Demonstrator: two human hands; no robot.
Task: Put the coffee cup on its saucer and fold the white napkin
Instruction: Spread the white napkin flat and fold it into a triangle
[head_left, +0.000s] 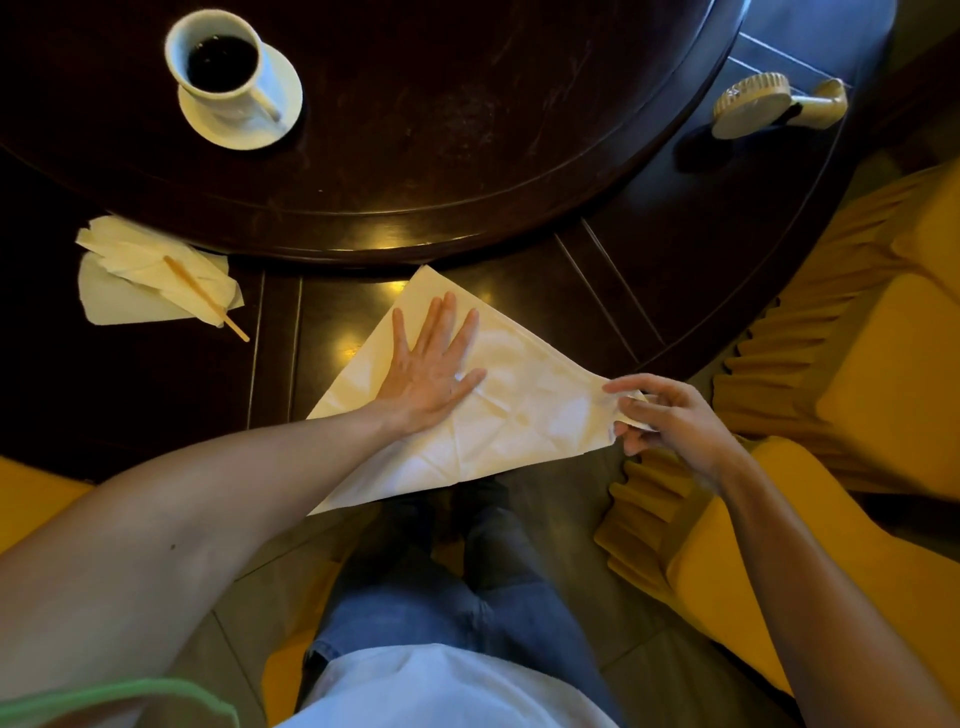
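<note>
At the near edge of the dark wooden table (156, 405), the white napkin (519, 410) lies folded into a triangle, the left hand (431, 369) flat and spread on it, the right hand (670, 415) pinching its right corner. Farther back left, the coffee cup (221, 57) sits on its saucer (280, 117); crumpled tissues (135, 275) with a wooden stirrer (208, 299) lie between.

A dark wooden table (156, 395) carries a raised round turntable (467, 130) at its centre. On the turntable stands a white saucer (288, 98) bearing a coffee cup (218, 62). On the outer ring lie the white napkin (524, 410), folded into a triangle, crumpled paper napkins (130, 291) with a wooden stirrer (208, 299), and a cream handheld fan (774, 104).
</note>
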